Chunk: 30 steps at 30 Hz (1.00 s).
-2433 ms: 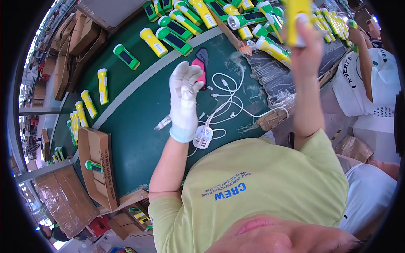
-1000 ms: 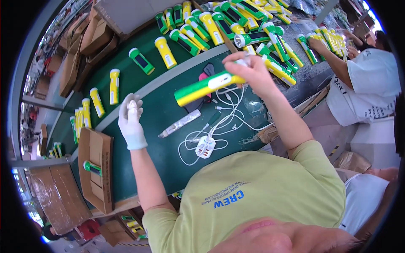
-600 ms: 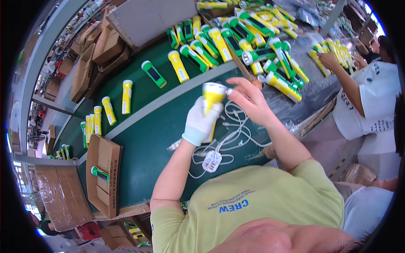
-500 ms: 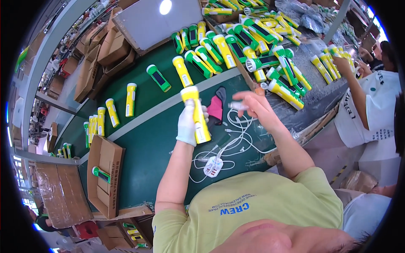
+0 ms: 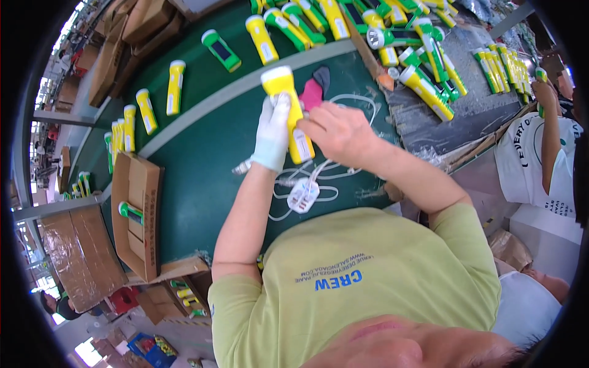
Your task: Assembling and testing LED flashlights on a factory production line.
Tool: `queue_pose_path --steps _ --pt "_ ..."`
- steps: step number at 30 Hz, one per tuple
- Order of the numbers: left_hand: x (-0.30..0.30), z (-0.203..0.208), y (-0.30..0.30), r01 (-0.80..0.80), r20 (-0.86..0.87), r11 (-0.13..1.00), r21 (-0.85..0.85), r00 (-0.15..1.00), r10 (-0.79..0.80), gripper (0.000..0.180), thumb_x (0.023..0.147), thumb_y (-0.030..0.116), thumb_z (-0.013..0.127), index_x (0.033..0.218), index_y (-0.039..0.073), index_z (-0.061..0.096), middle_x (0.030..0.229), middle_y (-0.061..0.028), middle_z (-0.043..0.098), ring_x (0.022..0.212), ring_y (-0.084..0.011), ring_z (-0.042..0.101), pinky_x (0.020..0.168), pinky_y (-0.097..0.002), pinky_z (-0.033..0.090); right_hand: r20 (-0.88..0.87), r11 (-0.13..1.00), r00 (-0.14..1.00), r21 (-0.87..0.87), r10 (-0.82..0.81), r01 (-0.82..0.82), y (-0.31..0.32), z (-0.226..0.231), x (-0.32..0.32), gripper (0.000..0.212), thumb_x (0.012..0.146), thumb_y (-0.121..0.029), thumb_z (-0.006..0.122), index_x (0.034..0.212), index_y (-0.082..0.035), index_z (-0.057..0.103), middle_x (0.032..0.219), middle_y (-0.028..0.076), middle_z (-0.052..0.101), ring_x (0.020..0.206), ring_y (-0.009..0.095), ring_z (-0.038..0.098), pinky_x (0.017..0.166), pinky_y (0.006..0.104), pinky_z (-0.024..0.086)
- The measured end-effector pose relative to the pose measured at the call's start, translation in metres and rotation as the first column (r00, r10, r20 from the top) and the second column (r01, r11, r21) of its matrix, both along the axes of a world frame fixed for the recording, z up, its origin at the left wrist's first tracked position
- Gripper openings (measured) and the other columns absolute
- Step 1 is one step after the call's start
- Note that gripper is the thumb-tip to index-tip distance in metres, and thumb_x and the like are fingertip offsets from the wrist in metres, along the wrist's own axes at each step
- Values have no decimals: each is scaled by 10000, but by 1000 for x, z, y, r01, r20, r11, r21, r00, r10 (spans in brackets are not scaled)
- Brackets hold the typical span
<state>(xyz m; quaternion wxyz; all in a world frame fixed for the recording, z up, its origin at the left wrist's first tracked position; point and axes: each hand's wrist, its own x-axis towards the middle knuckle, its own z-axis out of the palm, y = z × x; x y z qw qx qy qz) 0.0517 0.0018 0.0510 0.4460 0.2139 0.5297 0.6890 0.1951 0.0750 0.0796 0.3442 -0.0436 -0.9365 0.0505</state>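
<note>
A yellow flashlight (image 5: 285,113) with a green edge stands tilted in my left hand (image 5: 273,132), which wears a white glove and is closed round its body. My bare right hand (image 5: 343,132) is pinched against the flashlight's right side. Its fingertips hide the white cable plug they held half a second ago. White charging cables (image 5: 328,195) loop over the green table below and lead to a white multi-port charger (image 5: 303,195). Just behind the flashlight lies a pink and grey cloth piece (image 5: 313,92), partly covered by my right hand.
Several yellow and green flashlights stand along the table's far strip, one yellow (image 5: 175,87). A pile with a yellow flashlight (image 5: 426,92) fills the right back. At left, a cardboard tray (image 5: 152,218) holds a green flashlight (image 5: 130,212). Another person's hand (image 5: 545,95) works at the far right.
My right hand has come left and down from beside the cloth to the flashlight's side, its fingers closing in. The view has shifted, so the table appears higher. My left hand keeps its grip.
</note>
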Motion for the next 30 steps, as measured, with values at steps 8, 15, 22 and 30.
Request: queue_pose_path --steps 8,15,22,30 --pt "-1 32 -4 85 0 953 289 996 -88 320 960 299 531 1127 35 468 891 -77 590 725 -148 610 644 -294 533 77 809 932 -525 355 -265 -27 -21 26 184 720 -43 695 886 -120 705 771 23 617 720 208 611 576 336 492" --pt "-5 38 -5 132 89 963 233 984 -156 324 968 371 515 1077 67 494 877 -75 588 723 -145 606 642 -290 531 67 780 912 -546 404 -305 -44 -16 43 176 780 -78 711 953 -112 714 872 35 692 749 196 652 570 313 516" --pt "9 26 -1 46 -194 986 159 981 -15 447 950 469 528 1088 46 485 897 -68 591 705 -132 596 632 -286 519 -174 418 918 -849 356 -323 -43 -10 41 182 854 -8 663 1031 -17 704 991 97 711 862 192 682 775 302 532" --pt "10 21 -21 349 -48 935 67 937 -346 545 959 534 462 1178 36 508 947 -66 612 746 -146 592 680 -287 503 -127 -136 965 -986 229 -97 -16 -5 44 184 925 -72 611 1063 31 675 939 76 697 774 87 632 705 212 516"
